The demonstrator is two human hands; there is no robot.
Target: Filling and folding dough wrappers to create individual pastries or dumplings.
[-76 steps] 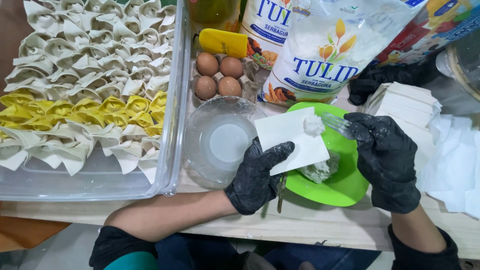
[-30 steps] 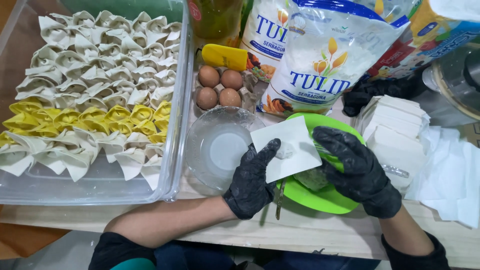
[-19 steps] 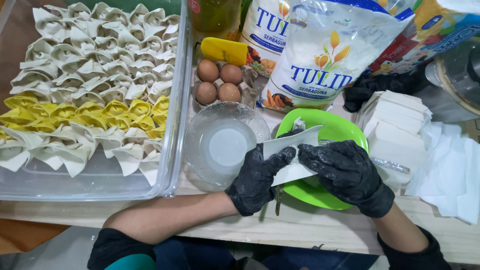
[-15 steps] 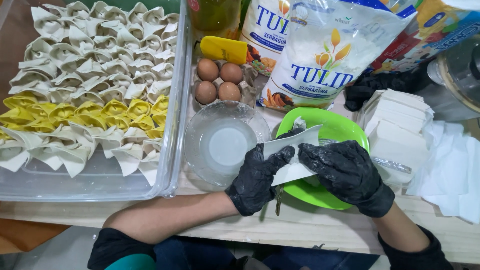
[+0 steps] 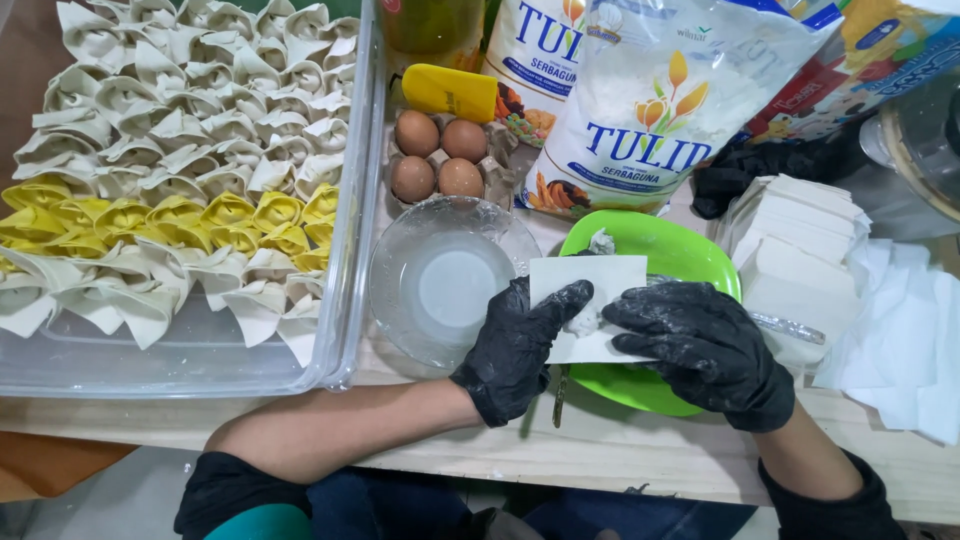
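Note:
Both my hands wear black gloves. My left hand [image 5: 518, 345] holds a square white dumpling wrapper [image 5: 590, 295] over a green plate [image 5: 668, 250], its thumb beside a lump of pale filling on the wrapper. My right hand [image 5: 705, 345] presses on the wrapper's right side. A metal spoon handle [image 5: 790, 327] sticks out from under the right hand. A bit of filling [image 5: 600, 242] lies on the plate behind the wrapper.
A clear glass bowl [image 5: 445, 285] stands left of the plate. A clear plastic tub [image 5: 345, 250] holds several folded white and yellow dumplings. Eggs [image 5: 438, 155] in a carton, flour bags [image 5: 650, 110], a stack of wrappers [image 5: 800, 240] and white paper [image 5: 905, 320] surround the plate.
My right hand set filling on the wrapper with the spoon, then lowered onto it. The wrapper, lifted and tilted earlier, now lies flatter between both hands.

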